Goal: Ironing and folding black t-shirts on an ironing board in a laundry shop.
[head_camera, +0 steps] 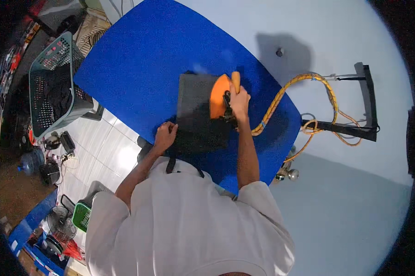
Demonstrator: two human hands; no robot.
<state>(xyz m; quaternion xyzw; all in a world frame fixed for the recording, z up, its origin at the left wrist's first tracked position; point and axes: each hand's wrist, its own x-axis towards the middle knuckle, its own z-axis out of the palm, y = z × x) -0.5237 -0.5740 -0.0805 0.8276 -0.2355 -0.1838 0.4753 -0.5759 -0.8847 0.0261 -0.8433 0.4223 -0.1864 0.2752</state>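
Observation:
My right hand (239, 100) grips an orange iron (218, 98) with a pale wooden handle (235, 81). The iron lies over the right part of a dark folded cloth (195, 103), which is spread on a blue-covered table (159, 51). A thick yellow hose (276, 103) runs from near the iron towards the wall. At the lower left edge of the cloth is my left hand (166, 135), its fingers curled; whether they pinch the cloth edge cannot be told.
A grey-green plastic basket (69, 65) with dark cloth in it stands left of the table. A black wall bracket (349, 131) at right carries loops of hose. Lower left, a water jug (32, 161), a green basket (81, 216) and a fan (61, 222) stand about the tiled floor.

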